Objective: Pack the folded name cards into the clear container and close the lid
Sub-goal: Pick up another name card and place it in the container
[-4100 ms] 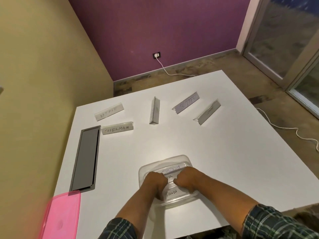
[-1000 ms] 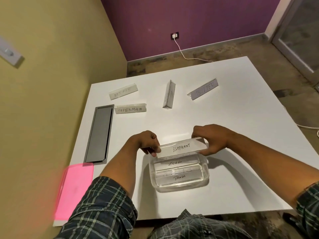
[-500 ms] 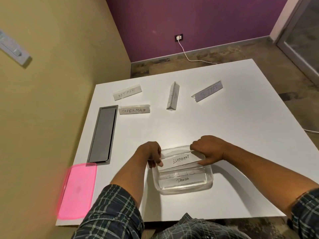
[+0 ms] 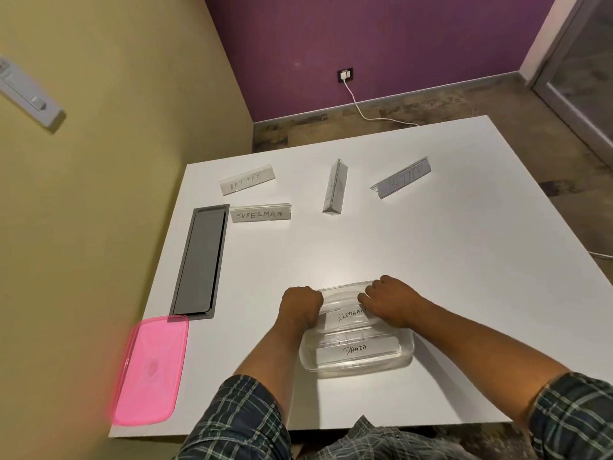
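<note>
Folded paper ELEPHANT card (image 4: 350, 316) in clear plastic container (image 4: 358, 368)

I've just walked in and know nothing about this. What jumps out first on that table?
The two hands, left hand and right hand, at the near edge of the white table, pressing the ELEPHANT card down into the clear container, behind the PANDA card. The bright pink lid lies on the near left corner. Farther back stand the loose BATMAN card and SUPERMAN card.

Purple wall (image 4: 381, 38), olive wall (image 4: 116, 127), white table (image 4: 398, 244).
</note>
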Motion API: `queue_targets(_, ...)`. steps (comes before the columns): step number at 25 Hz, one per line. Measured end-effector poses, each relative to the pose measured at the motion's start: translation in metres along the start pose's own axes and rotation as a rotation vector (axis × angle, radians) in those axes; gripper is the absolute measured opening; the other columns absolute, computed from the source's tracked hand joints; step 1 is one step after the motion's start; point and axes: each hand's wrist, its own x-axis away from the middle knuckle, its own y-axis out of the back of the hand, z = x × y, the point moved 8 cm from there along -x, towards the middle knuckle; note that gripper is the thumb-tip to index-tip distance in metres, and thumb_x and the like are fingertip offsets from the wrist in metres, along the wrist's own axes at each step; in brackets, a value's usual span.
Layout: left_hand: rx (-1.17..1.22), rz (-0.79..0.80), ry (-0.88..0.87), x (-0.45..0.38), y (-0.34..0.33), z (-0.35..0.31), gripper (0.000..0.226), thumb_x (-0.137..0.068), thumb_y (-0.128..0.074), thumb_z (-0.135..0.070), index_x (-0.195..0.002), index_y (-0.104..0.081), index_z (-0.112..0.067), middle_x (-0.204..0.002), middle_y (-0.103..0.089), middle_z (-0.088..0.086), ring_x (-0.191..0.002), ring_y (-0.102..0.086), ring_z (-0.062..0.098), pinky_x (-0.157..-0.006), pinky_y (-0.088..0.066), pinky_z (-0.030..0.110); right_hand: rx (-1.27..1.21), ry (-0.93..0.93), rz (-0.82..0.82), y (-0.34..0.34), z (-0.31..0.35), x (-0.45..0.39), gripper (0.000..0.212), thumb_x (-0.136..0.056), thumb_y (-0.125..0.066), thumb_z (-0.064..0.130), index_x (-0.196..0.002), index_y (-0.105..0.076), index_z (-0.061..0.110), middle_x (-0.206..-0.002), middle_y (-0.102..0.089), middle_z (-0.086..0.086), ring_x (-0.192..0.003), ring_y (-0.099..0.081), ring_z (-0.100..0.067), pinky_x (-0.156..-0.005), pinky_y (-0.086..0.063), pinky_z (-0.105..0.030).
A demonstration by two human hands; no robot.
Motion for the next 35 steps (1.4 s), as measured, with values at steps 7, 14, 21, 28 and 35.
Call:
queue_targets(7, -0.053, -0.023, -0.059, 0.003, -0.007, -0.004, 0.013, -0.083, -0.063, -0.012, -0.094, -0.069, -0.013, -0.096, -0.072, 0.009, -0.086, -0.07, 0.033, -0.066, -0.04, 0.03, 0.003, 0.024, -0.026, -0.008, 0.006, 0.0, 0.025, -0.057, -0.077, 0.011, -0.075, -0.061, 0.017, -0.056, -0.058, 0.002, -0.047, -0.056, -0.022, -0.053, -0.044, -0.029)
queue_targets(14, 0.007, -0.061, -0.152, 0.005, -0.002, -0.006, 0.016, -0.083, -0.066, -0.024, -0.093, -0.069, -0.011, -0.094, -0.071, 0.01, -0.084, -0.069, 0.034, -0.066, -0.041, 0.032, -0.043, 0.065, 0.156, -0.007, 0.008, -0.011, 0.025, -0.079, -0.065, 0.017, -0.102, -0.057, 0.013, -0.089, -0.066, -0.007, -0.078, -0.065, -0.031, -0.069, -0.043, -0.036)
queue_targets(21, 0.434, -0.369, 0.047, 0.01, 0.021, 0.064, 0.043, -0.093, -0.044, -0.051, -0.076, -0.063, -0.017, -0.073, -0.069, 0.001, -0.072, -0.064, 0.026, -0.06, -0.039, 0.03, -0.113, 0.166, -0.453, 0.086, -0.021, -0.048, 0.031, -0.096, -0.054, 0.042, -0.073, -0.058, 0.022, -0.06, -0.054, 0.003, -0.043, -0.053, -0.024, -0.039, -0.039, -0.026)
queue_targets(28, 0.66, -0.351, 0.316, -0.023, -0.006, 0.194, 0.032, -0.093, -0.052, -0.038, -0.119, -0.06, -0.022, -0.115, -0.067, -0.001, -0.106, -0.064, 0.022, -0.084, -0.049, 0.033, -0.51, -0.452, -0.048, 0.089, -0.075, -0.165, 0.049, -0.092, -0.052, 0.05, -0.137, -0.047, 0.031, -0.121, -0.066, 0.008, -0.112, -0.063, -0.019, -0.085, -0.049, -0.034)
queue_targets(35, 1.1, -0.392, 0.423, -0.074, -0.046, 0.284, 0.079, -0.088, -0.069, -0.035, -0.154, -0.032, -0.016, -0.154, -0.041, 0.004, -0.137, -0.046, 0.02, -0.111, -0.039, 0.032, -1.052, -0.625, 0.09, 0.02, -0.061, -0.256, 0.102, -0.075, -0.079, 0.046, -0.156, -0.024, 0.018, -0.154, -0.04, -0.005, -0.138, -0.043, -0.023, -0.109, -0.038, -0.035)
